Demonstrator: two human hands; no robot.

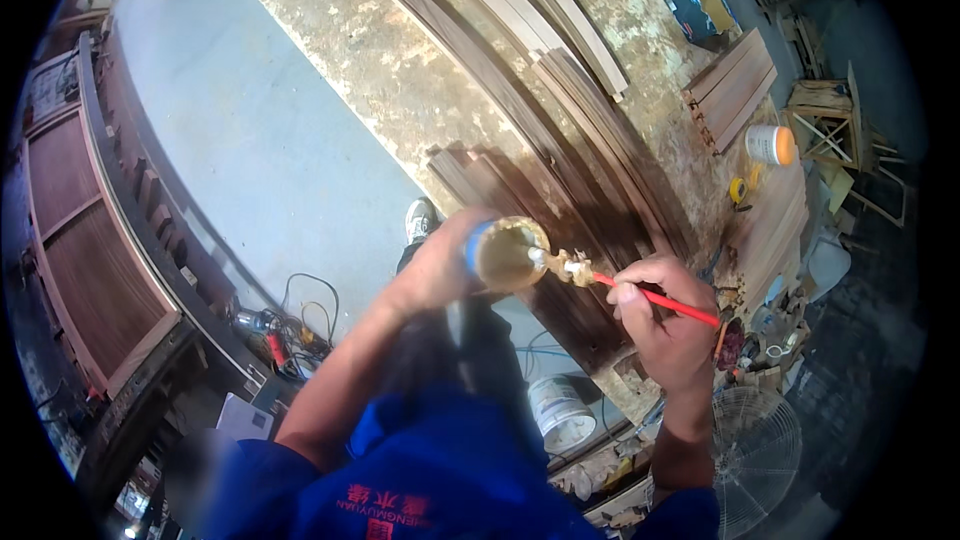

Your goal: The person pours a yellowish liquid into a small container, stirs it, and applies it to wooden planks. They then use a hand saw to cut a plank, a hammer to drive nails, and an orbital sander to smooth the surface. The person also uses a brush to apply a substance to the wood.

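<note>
My left hand (438, 268) is wrapped round a small open tub (508, 258) with a blue outside and a crusted, tan-coated inside. Its mouth is tipped toward my right hand. Between the fingers and thumb of my right hand (672, 338) is a brush (672, 308) with a thin red handle. Pale, lumpy dried stuff coats the brush's shaft, and its whitish tip lies at the rim of the tub. I cannot tell what the tub contains. Beneath both hands run long brown wooden strips (560, 165) on a stained workbench (350, 40).
At the bench's right are an orange-lidded white jar (768, 145), a yellow tape measure (738, 190), short boards (735, 85) and a torn box (700, 12). A white bucket (562, 412) and a round fan guard (755, 460) stand low. Framed panels (100, 230) lie left; cables (315, 310) trail on the floor.
</note>
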